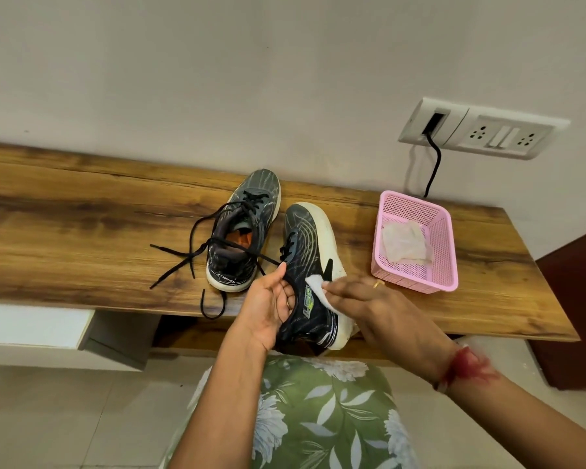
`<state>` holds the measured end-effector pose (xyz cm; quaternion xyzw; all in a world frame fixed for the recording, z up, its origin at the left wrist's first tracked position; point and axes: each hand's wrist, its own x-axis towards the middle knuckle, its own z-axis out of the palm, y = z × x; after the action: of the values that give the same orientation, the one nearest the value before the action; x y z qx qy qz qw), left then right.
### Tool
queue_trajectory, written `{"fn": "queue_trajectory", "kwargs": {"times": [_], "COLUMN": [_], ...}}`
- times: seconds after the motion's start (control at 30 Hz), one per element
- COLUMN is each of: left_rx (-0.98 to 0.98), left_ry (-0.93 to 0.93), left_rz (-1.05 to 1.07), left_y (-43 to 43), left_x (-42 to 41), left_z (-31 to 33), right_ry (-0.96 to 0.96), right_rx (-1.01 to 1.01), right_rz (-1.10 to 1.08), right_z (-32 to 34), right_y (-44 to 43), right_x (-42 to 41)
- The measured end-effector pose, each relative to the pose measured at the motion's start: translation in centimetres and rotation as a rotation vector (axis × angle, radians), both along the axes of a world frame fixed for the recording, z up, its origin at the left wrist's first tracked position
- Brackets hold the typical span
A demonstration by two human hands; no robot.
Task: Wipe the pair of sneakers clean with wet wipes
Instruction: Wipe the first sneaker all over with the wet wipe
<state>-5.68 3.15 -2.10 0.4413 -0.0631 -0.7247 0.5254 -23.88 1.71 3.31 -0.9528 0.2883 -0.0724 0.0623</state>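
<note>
A dark patterned sneaker with a white sole, the held sneaker (307,238), lies tipped on its side at the front edge of a wooden surface (82,214). Its toe points away from the person and its heel hangs over the edge above their lap.

The left hand (268,306) grips the sneaker at the ankle opening, its fingers (289,297) curled round the collar and the thumb raised beside it. The right hand (379,306) lays fairly straight fingers over a white wipe (315,286), pressing it flat against the upturned side of the sneaker near a logo. Whether the thumb also pinches the wipe is hidden.

Just to the left stands the second sneaker (244,231), upright on the surface, with its black laces (183,258) undone and trailing towards the front edge. To the right, close to the held sneaker but not touching it, sits a pink basket (450,248) holding a crumpled used wipe (405,247). Behind it a black cable (435,164) runs up the wall to a white socket panel (481,130). Green floral fabric (318,418) covers the person's lap.

The step in hand looks like wiping the side of the upper. It would go best with the left hand's grip kept firm so the sneaker cannot roll. The strokes should run along the fabric towards the sole, and the wipe should be refolded to a fresh face as it soils. The white sole edge looks grubby and likely needs firmer rubbing.
</note>
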Motion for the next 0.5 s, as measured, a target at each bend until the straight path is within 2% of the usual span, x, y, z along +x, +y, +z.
{"fn": "queue_trajectory", "kwargs": {"times": [0.17, 0.3, 0.43, 0.5], "left_rx": [0.020, 0.036, 0.015, 0.014], "left_ry": [0.018, 0.049, 0.072, 0.075], "left_rz": [0.004, 0.059, 0.083, 0.087], "left_y": [0.1, 0.0, 0.0, 0.1], "left_x": [-0.4, -0.7, -1.5, -1.7], "left_z": [0.5, 0.3, 0.7, 0.6], "right_ry": [-0.030, 0.037, 0.001, 0.002], "right_rx": [-0.024, -0.055, -0.151, -0.206], "right_rz": [-0.081, 0.021, -0.165, -0.135], "right_z": [0.1, 0.5, 0.9, 0.6], "right_y": [-1.0, 0.9, 0.3, 1.3], "right_x": [0.0, 0.0, 0.5, 0.9]}}
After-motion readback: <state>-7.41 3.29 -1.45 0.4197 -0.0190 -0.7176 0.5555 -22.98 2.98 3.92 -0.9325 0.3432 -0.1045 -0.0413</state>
